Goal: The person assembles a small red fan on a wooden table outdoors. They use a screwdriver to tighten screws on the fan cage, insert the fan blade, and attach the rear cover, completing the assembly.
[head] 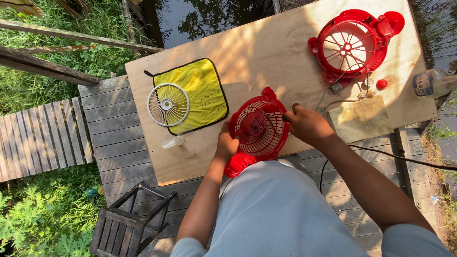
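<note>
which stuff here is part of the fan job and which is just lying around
In hand: left hand and right hand grip the red fan grille; red fan housing; white grille; brush.
Lying about: yellow cloth; plastic bottle; wooden stool.

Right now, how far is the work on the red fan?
Done: the fan is apart. The white grille lies on the yellow cloth, and the red front housing sits apart. In hand: left hand and right hand grip the red rear guard. Left: the parts remain unassembled.
</note>
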